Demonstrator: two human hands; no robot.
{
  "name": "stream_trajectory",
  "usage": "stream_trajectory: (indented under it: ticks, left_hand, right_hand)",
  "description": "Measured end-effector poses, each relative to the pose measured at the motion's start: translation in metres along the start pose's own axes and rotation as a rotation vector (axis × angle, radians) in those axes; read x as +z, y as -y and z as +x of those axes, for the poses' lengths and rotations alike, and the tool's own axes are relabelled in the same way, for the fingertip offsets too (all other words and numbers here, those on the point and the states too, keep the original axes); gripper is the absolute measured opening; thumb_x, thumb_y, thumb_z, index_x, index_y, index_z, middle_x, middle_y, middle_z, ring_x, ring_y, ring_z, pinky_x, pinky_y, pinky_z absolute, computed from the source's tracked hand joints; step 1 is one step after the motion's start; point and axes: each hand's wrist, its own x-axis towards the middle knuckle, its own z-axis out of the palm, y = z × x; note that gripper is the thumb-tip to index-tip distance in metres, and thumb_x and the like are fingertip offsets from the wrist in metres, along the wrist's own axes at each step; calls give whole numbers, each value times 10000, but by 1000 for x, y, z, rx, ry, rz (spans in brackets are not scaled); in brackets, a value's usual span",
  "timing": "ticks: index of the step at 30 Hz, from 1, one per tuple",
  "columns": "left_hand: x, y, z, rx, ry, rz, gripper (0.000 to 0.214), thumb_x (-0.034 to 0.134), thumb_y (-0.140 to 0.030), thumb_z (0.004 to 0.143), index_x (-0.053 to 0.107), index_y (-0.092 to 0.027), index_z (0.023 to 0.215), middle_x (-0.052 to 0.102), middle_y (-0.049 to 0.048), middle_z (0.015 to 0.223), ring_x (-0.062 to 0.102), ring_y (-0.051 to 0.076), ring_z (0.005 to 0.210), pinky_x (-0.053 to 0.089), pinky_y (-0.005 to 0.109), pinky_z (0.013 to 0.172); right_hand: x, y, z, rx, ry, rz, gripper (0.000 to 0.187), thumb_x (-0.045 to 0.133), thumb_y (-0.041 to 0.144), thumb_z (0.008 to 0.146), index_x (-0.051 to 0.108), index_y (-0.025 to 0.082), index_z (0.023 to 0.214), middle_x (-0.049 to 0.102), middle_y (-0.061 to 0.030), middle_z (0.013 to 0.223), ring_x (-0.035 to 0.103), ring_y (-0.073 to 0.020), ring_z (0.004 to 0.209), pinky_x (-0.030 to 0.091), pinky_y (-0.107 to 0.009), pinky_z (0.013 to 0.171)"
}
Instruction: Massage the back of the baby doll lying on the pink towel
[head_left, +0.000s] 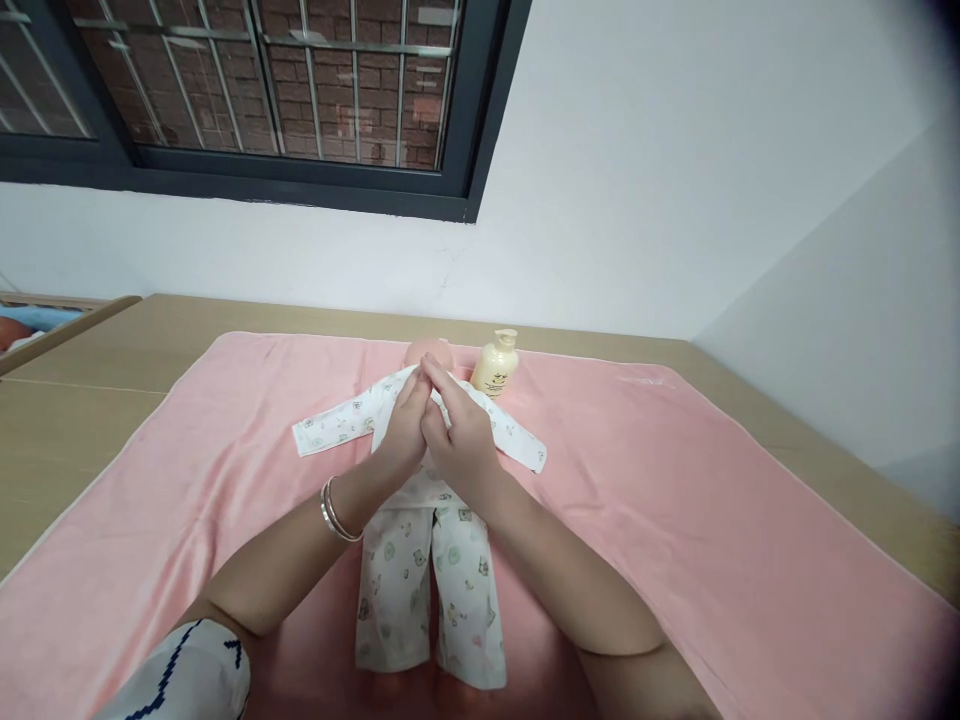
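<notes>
Meeting over the printed top [429,490], left hand [405,428] and right hand [466,442] have fingers pressed together, anything between hidden; a careless rightward sweep could topple the pump bottle [495,370].

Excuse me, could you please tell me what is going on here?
A person holds the left hand and right hand together, palms facing, over what looks like a doll in white printed clothes. Neither hand appears to hold anything. The doll lies on a pink cloth, with a pump bottle standing near its head.
</notes>
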Motion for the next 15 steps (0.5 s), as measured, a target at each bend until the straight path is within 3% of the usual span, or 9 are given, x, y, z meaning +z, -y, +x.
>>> stream_trajectory:
  ticks: [2,5,9,11,15]
  left_hand:
    - [1,1,1,-112,10,-18,236,449,-337,972,624,-232,855,690,28,981,601,222,1153,451,350,1083]
    - [0,-4,7,-158,-69,-40,189,479,-282,947,638,-205,881,702,41,982,608,221,1161,467,340,1059]
    - [-8,3,25,-102,-195,-15,209,513,-282,939,646,-220,1089,686,35,1188,553,210,1281,428,316,1109]
    - [-18,16,37,-64,-240,86,313,489,-300,960,575,-238,1255,595,36,1375,497,203,1353,390,325,1151]
    - [-42,56,61,5,-307,406,448,415,-328,993,452,-174,1412,392,93,1563,343,216,1468,254,371,1237]
  right_hand:
    - [2,-5,4,-5,38,-14,548,331,151,924,473,207,1451,427,-66,1538,391,-216,1440,375,-479,1196]
    - [5,-11,7,-39,110,-40,550,315,139,930,442,156,1465,390,-105,1558,351,-217,1462,354,-477,1207]
    - [18,-30,12,-80,178,-98,647,384,106,883,301,91,1525,379,-161,1555,342,-234,1463,357,-469,1202]
    - [26,-42,13,-79,212,-130,715,418,107,859,227,70,1547,358,-175,1564,338,-251,1462,371,-485,1187]
    - [38,-68,16,0,380,-308,667,492,190,881,337,13,1506,358,-216,1552,316,-334,1463,289,-522,1212]
